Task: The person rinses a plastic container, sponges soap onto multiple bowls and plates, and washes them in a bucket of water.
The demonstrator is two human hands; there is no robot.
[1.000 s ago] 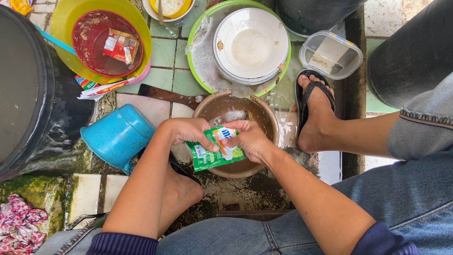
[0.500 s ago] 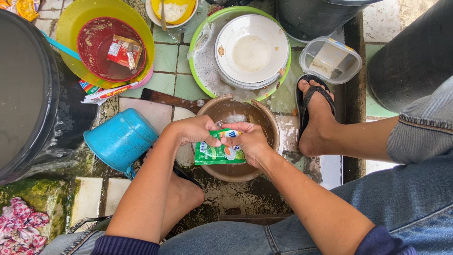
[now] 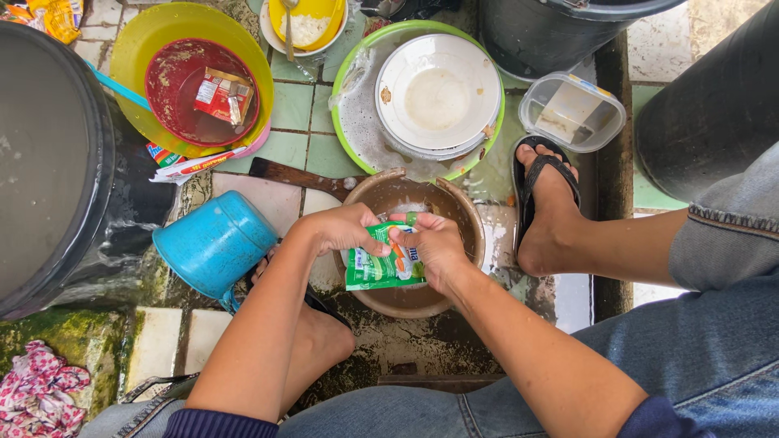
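Both hands meet over the brown bowl (image 3: pixel 422 243), which sits on the wet tiled floor (image 3: pixel 284 105) between the person's feet. The left hand (image 3: pixel 341 229) pinches the upper left edge of a green sachet (image 3: pixel 381 264), fingers closed on it, and the right hand (image 3: pixel 434 243) grips the sachet's upper right part, thumb and fingers folded tight around it. The sachet hangs just above the bowl's near half, its top bunched between the two hands. Beyond the bowl, touching its far rim, is a green basin (image 3: pixel 357 113) with foamy water and a stack of white plates (image 3: pixel 438 89) inside. A dark wooden handle (image 3: pixel 288 173) lies on the floor to the left of the bowl's far rim. Left of the bowl, just beside the left forearm, a blue dipper (image 3: pixel 213 243) lies on its side. Farther left and beyond it, a yellow basin (image 3: pixel 130 73) holds a red plate (image 3: pixel 170 93) with a small wrapper (image 3: pixel 223 93) on it. Right of the bowl is a foot in a black sandal (image 3: pixel 542 174), and beyond the foot stands a clear plastic box (image 3: pixel 572 109). A large black tub (image 3: pixel 49 162) fills the far left.
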